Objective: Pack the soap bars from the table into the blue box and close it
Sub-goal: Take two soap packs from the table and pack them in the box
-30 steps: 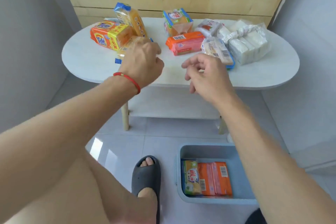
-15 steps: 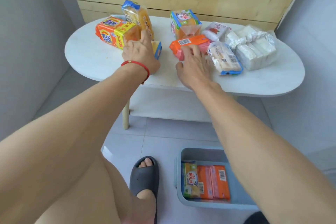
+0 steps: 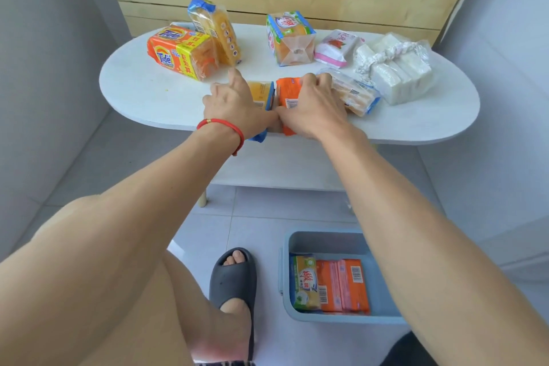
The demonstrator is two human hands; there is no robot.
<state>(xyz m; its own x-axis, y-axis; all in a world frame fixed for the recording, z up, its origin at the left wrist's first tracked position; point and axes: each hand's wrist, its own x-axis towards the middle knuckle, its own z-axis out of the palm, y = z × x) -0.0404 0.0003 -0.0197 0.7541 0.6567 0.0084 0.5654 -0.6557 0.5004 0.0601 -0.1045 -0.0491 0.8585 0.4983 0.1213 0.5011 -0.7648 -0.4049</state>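
1. Left hand (image 3: 237, 104) pressed over a yellow bar (image 3: 261, 93), fingers spread flat along its outer side; grip not closed round it.
2. Right hand (image 3: 312, 104) curled over an orange bar (image 3: 289, 90), fingers hooked on its far edge, thumb on the near side; grip closing on it.
3. Both bars at the near edge of the desk (image 3: 133, 86), side by side, almost touching, thumbs meeting between them.
4. Blue box (image 3: 323, 242) open on the floor below, right of a slipper (image 3: 233, 279), two packs flat in its near part, far part bare. No lid in view.
5. To do well: squeeze the two bars together as one block, slide off the edge, lower flat into the bare far part, long sides parallel to the packs already there.
6. Risk, as a judgement: slick wrappers, so firm inward pressure needed, or one bar may slip out.
7. Left for later: Tide pack (image 3: 181, 52), upright pack (image 3: 215, 31), green-topped pack (image 3: 291, 38), pink pack (image 3: 335, 47), striped pack (image 3: 353, 92), white bundle (image 3: 395, 68).
8. Against half a second earlier: both bars pulled from mid-desk to the near edge and turned lengthwise toward the person; hands drawn together; striped pack nudged aside little, if at all.
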